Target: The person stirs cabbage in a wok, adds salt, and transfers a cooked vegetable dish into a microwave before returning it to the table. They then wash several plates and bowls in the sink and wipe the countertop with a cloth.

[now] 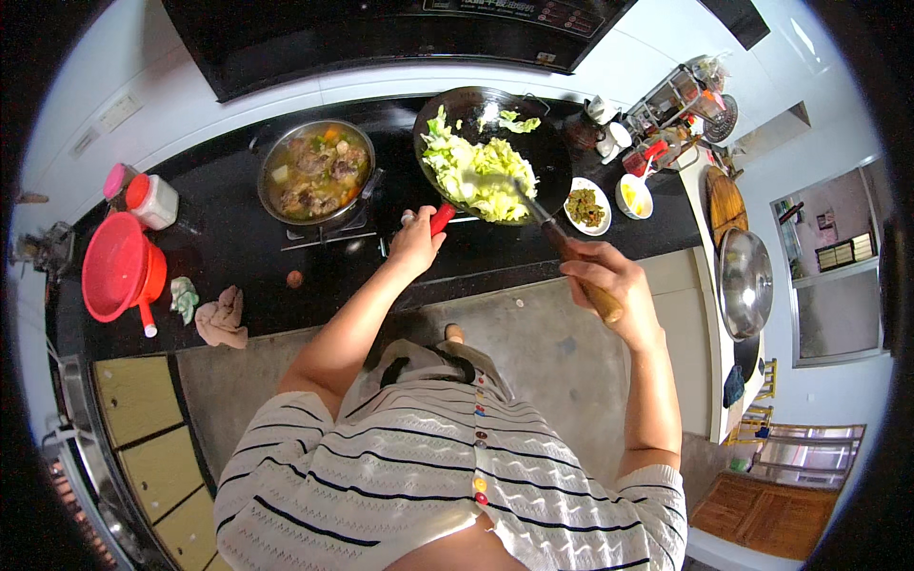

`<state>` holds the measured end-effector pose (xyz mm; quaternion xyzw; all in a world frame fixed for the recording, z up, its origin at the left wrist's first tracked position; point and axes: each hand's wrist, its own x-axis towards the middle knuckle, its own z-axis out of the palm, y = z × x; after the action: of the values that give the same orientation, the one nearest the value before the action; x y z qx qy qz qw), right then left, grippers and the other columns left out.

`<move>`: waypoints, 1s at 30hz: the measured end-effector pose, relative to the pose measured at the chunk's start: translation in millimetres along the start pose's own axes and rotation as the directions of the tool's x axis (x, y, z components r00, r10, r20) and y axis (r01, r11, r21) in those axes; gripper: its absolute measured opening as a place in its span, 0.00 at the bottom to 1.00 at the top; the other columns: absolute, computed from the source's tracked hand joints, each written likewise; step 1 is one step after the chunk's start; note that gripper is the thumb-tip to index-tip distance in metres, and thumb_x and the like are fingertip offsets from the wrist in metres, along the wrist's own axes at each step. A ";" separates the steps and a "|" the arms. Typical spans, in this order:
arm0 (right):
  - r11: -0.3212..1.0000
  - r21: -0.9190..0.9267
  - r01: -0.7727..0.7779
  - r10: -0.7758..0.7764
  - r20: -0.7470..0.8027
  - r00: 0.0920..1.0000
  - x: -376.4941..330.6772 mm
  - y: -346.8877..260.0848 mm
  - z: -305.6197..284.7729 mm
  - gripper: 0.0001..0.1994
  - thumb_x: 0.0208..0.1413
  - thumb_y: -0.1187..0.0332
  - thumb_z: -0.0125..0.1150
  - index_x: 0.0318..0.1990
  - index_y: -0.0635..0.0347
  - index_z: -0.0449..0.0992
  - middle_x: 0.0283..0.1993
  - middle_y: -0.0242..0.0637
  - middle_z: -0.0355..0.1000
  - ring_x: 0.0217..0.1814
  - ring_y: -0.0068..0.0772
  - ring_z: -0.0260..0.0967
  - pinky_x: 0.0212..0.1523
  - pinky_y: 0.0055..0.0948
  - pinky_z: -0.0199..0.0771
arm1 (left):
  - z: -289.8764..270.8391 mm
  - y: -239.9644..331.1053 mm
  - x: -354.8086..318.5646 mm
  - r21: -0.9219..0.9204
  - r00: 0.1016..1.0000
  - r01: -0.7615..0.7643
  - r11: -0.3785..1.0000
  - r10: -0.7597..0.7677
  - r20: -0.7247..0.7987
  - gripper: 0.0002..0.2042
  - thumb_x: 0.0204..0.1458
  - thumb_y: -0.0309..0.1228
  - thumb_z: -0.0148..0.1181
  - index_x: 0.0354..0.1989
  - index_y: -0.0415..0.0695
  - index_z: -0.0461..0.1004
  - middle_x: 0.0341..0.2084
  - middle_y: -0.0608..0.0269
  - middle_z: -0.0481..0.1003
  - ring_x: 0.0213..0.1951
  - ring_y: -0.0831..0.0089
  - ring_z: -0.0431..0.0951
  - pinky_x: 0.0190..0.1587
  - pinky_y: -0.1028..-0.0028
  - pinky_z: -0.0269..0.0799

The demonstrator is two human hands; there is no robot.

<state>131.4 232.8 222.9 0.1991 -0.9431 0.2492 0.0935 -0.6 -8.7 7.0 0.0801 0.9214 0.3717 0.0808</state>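
1. The black counter (252, 266) curves across the view, its front edge just ahead of the person. Its dark top shows between a red strainer and a pan.
2. The range hood (381, 43) is cut off by the upper border, beyond the counter.
3. The dark wok (549, 157) stands right of the pan, its burner hidden. Chopped green leaves (452, 157) are heaped on its left and near side (a few cling to the far wall), while bare metal shows at right.
4. The pan (263, 186) holds stew (324, 176) whose sunken pieces are hard to make out. Its rim sits near the wok's, leaving a narrow gap.
5. The red strainer (119, 262) stands well to the left, near a crumpled brownish cloth (222, 319).
6. The spatula (545, 219) slants into the wok, its metal end partly buried in the leaves.
7. The hands are apart: the left hand (416, 243) grips the wok's red handle (442, 219); the right hand (614, 285) is wrapped around the spatula's wooden grip, some fingers hidden.
8. A white dish (600, 231) and white bowl (647, 209) crowd the wok's right side.
9. A small round brown thing (295, 279), too small to identify, lies near the counter's front edge.
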 end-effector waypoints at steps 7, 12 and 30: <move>0.985 -0.155 0.077 -0.068 0.062 0.996 17.1 55.7 62.7 0.14 0.43 0.73 0.58 0.41 0.54 0.77 0.50 0.42 0.71 0.43 0.45 0.74 0.43 0.34 0.76 | 8.0 -1.0 4.5 -0.038 0.996 -0.078 0.996 0.080 0.035 0.21 0.50 0.34 0.62 0.49 0.45 0.61 0.41 0.47 0.69 0.40 0.47 0.75 0.40 0.57 0.72; 0.985 -0.162 0.054 -0.061 -0.036 0.998 28.0 87.6 67.5 0.12 0.44 0.75 0.60 0.39 0.54 0.78 0.47 0.40 0.72 0.42 0.43 0.74 0.42 0.33 0.76 | 9.9 -5.8 6.5 -0.051 0.996 -0.092 0.994 0.093 0.008 0.20 0.50 0.33 0.62 0.48 0.43 0.61 0.41 0.46 0.71 0.40 0.47 0.75 0.40 0.57 0.71; 0.973 -0.151 0.173 -0.172 0.023 0.985 30.3 95.0 80.0 0.16 0.39 0.73 0.62 0.40 0.57 0.75 0.48 0.43 0.69 0.43 0.45 0.73 0.43 0.36 0.75 | 7.3 -13.7 2.6 -0.020 0.996 -0.084 0.996 0.083 -0.017 0.20 0.51 0.35 0.61 0.49 0.47 0.60 0.39 0.46 0.71 0.40 0.45 0.74 0.40 0.55 0.71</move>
<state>57.8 257.9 121.4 0.2737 -0.9390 0.1662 0.1252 -2.8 -13.0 -8.0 0.1146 0.9139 0.3849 0.0585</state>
